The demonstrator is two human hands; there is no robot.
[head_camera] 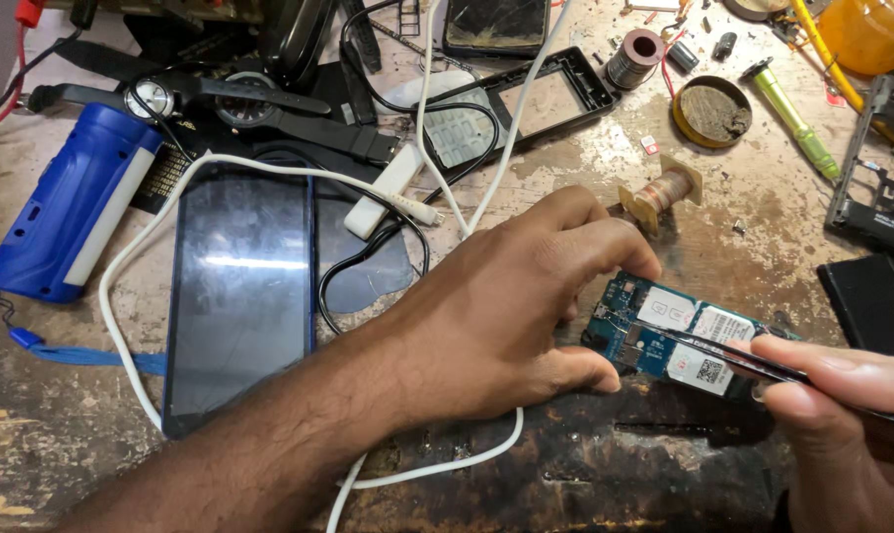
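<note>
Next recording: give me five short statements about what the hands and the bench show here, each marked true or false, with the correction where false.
1. The left hand steadies a blue circuit board on the bench. True.
2. The right hand holds a green screwdriver. False: it holds dark tweezers whose tips are on the board; the green-handled tool lies untouched at the far right.
3. A dark smartphone lies face up to the left of the left hand. True.
4. The white cable is coiled inside the round tin. False: it loops around the smartphone and under the left forearm.
5. A blue torch lies at the left edge. True.
</note>
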